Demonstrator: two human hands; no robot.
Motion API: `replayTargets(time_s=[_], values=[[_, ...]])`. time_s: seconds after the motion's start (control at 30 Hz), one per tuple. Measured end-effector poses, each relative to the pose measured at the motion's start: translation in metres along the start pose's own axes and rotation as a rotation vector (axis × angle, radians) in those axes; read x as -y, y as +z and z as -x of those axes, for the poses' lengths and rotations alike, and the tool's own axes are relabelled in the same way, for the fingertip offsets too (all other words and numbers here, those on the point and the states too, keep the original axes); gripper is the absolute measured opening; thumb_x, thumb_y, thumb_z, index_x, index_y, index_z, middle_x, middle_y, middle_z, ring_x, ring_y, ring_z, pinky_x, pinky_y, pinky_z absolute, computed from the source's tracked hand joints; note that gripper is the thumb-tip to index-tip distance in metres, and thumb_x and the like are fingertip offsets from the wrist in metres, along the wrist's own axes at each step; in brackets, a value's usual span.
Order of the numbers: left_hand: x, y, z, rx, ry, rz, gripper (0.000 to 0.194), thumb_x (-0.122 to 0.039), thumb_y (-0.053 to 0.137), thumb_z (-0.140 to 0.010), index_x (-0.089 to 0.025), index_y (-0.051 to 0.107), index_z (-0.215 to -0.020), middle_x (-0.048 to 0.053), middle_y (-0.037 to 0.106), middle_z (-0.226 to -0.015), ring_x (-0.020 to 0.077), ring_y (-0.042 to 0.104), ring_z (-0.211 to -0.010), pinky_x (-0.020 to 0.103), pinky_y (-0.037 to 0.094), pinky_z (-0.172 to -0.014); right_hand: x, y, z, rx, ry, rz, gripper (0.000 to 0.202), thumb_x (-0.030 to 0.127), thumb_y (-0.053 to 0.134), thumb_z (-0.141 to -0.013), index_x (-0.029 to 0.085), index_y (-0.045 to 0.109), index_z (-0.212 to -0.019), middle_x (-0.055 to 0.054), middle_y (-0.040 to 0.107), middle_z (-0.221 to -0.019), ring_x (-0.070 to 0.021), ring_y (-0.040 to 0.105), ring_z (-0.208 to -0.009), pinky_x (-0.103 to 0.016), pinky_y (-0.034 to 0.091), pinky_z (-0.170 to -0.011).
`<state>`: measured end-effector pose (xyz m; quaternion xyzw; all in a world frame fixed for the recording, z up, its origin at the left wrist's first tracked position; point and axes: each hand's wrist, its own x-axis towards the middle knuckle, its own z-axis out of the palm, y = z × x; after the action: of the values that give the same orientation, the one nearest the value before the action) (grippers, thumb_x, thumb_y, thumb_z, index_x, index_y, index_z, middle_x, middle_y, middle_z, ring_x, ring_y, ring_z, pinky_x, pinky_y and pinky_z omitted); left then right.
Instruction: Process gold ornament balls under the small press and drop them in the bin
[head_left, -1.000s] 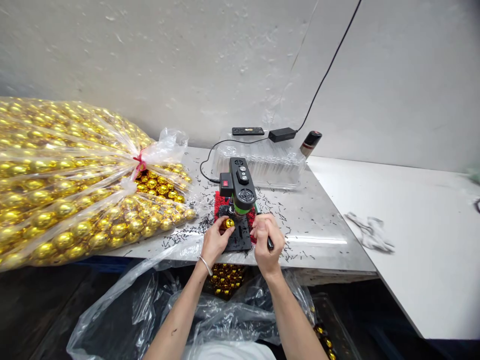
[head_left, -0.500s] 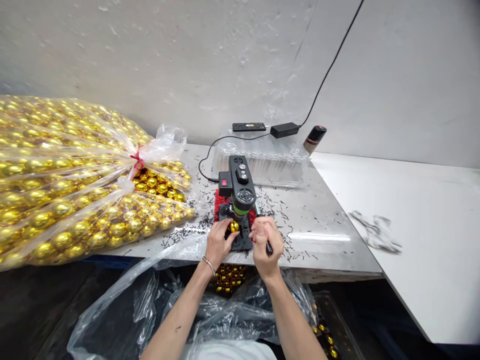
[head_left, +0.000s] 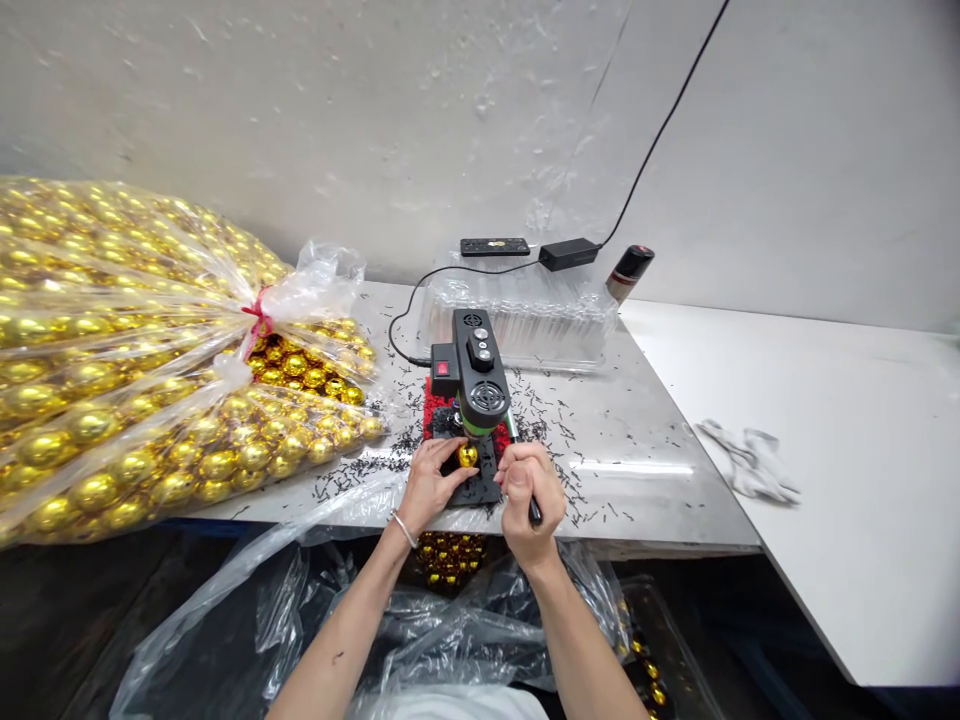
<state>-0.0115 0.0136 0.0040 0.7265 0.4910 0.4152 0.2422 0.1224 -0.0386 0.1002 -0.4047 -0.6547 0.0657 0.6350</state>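
A small black bench machine [head_left: 481, 372] with a red switch stands on the metal table, its head above a dark base plate [head_left: 486, 487]. Beneath the head sits a shiny gold ball [head_left: 467, 456]. My left hand [head_left: 429, 484] is around the ball from the left, thumb and fingers spread on either side of it and seemingly not gripping it. On the right of the machine, my right hand [head_left: 533, 497] is closed around its lever [head_left: 535, 513], whose black end sticks out below the fist.
Large clear bags of gold balls [head_left: 112, 430] fill the left side. Clear plastic trays [head_left: 517, 310] lie behind the machine under a power adapter [head_left: 568, 254]. Black scraps litter the metal table [head_left: 630, 420]. White gloves [head_left: 750, 465] rest at right; an open plastic bag [head_left: 450, 640] hangs below.
My left thumb and fingers have spread away from the gold ball, which stays under the machine head. My right hand keeps its hold on the lever. The view has shifted slightly.
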Motion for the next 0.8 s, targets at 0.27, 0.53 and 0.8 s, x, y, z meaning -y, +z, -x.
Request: replayTargets(time_s=[0.27,0.53,0.8], values=[[-0.001,-0.001,0.001,-0.017,-0.019,0.031,0.036,-0.034,0.072,-0.076,-0.021,0.068,-0.110,0.008,0.069,-0.102,0.0239,0.059,-0.099,0.042,0.046,-0.092,-0.027,0.005,0.023,0.033,-0.108,0.026,0.027,0.020,0.032,-0.095,0.021,0.043,-0.070,-0.002,0.049,-0.073,-0.0136,0.051,-0.066,-0.034,0.046,-0.067],[0.001,0.001,0.001,0.000,-0.025,0.053,0.036,-0.035,0.071,-0.077,-0.020,0.068,-0.110,0.008,0.069,-0.100,0.0237,0.058,-0.098,0.041,0.046,-0.090,-0.044,0.013,0.036,-0.045,-0.115,-0.010,0.029,0.025,0.029,-0.097,0.021,0.042,-0.070,0.000,0.048,-0.074,-0.0141,0.058,-0.070,-0.044,0.046,-0.089],[0.002,0.002,-0.001,-0.015,-0.022,0.054,0.037,-0.035,0.074,-0.074,-0.021,0.069,-0.109,0.008,0.070,-0.101,0.0241,0.060,-0.098,0.042,0.047,-0.091,-0.045,0.009,0.026,0.037,-0.301,0.061,0.025,0.018,0.032,-0.093,0.021,0.044,-0.072,-0.001,0.049,-0.071,-0.0146,0.055,-0.067,-0.036,0.048,-0.069]])
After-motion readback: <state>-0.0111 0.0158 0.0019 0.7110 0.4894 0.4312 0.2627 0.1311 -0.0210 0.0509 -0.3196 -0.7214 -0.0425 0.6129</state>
